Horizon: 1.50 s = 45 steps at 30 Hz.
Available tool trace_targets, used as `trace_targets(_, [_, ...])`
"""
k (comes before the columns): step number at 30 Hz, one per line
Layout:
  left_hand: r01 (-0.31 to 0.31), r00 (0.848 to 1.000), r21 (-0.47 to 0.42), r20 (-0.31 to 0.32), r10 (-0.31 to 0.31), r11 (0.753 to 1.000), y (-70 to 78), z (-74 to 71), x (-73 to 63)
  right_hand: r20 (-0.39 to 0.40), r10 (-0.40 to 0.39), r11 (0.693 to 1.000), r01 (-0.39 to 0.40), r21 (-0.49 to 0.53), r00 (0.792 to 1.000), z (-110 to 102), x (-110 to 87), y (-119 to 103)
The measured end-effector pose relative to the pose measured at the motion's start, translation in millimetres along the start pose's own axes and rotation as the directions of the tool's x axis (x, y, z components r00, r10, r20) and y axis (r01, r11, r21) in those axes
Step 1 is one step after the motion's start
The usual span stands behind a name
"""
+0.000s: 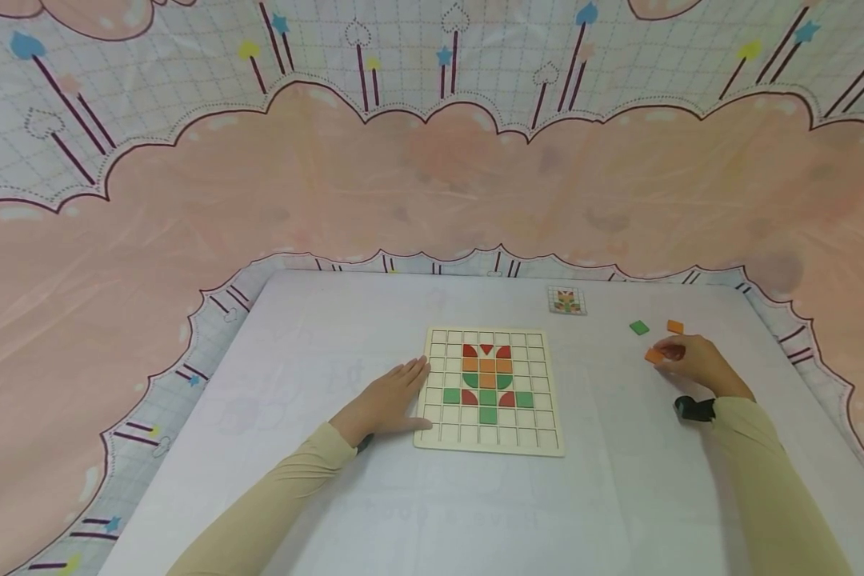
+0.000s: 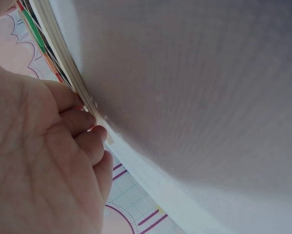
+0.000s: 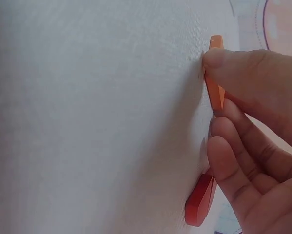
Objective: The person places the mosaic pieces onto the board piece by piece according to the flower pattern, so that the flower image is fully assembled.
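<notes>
My left hand rests at the left edge of a pale wooden grid board, fingers extended and the thumb spread along its lower left side. Red, orange and green tiles on the board form a flower pattern. To the right of the board, my right hand pinches an orange tile between thumb and fingers, at the white table surface. Just beyond it lie a green tile and another orange tile. In the right wrist view, a reddish piece shows by the little finger.
A small picture card with a similar flower pattern lies behind the board on the white table. Patterned pink and white cloth hangs behind the table and shows along its sides. Dark wrist devices sit at the cuffs.
</notes>
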<state>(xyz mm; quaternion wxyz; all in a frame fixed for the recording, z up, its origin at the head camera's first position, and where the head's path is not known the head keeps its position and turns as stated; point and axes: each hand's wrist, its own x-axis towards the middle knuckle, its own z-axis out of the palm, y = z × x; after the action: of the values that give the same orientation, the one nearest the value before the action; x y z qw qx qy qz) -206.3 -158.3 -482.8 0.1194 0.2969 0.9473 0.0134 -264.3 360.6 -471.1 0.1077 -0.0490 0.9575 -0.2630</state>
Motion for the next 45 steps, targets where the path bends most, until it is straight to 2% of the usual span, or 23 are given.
trace_targets(6, [0.0,1.0,0.001,0.0,0.0,1.0,0.6,-1.4,-0.1,-0.009,0.015,1.0,-0.015,-0.006,1.0,1.5,1.3,-0.4])
trace_targets(12, [0.011,1.0,-0.003,0.002,-0.011,1.0,0.7,-1.1,0.5,-0.007,-0.024,1.0,0.024,-0.006,1.0,5.2,0.7,-10.0])
trace_targets(24, [0.014,1.0,0.005,0.004,-0.014,1.0,0.4,-0.2,0.0,-0.014,-0.178,0.983,0.178,0.037,0.984,24.8,4.1,-66.0])
trace_targets(31, [0.01,1.0,0.012,0.003,-0.01,1.0,1.2,-1.4,-1.2,-0.005,-0.258,0.962,0.257,0.089,0.966,43.0,2.1,-99.9])
trace_targets(38, [0.019,1.0,0.008,0.012,-0.019,1.0,1.7,-1.2,-0.9,0.011,-0.347,0.932,0.344,0.115,0.938,59.7,-2.8,-122.9])
trace_targets(45, [0.026,1.0,0.015,0.017,-0.027,1.0,1.1,0.3,0.4,0.057,-0.373,0.92,0.361,0.155,0.926,78.1,-7.6,-137.5])
